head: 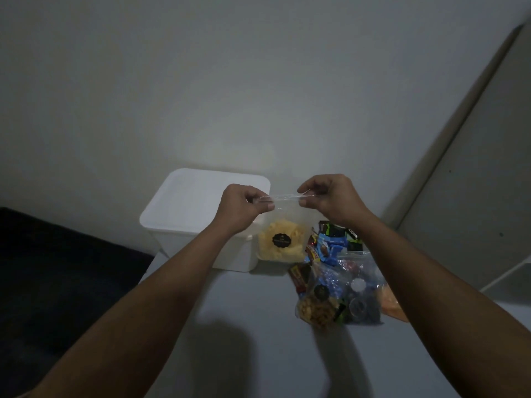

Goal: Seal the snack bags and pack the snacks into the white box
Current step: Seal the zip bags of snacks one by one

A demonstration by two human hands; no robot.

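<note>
Snack bag of yellow chips hangs upright between the hands, its clear zip strip stretched taut: the left hand pinches one end of the strip, the right hand pinches the other. Its bottom sits on or just above the tabletop, beside the white box, whose lid looks to be on. If the fingers skip a stretch of the strip, the seal will probably gap (clear plastic hides that well in this dim light) and chips could spill. Pressing low might crush them. Near the right forearm lies a heap of other snacks, easy to nudge.
</note>
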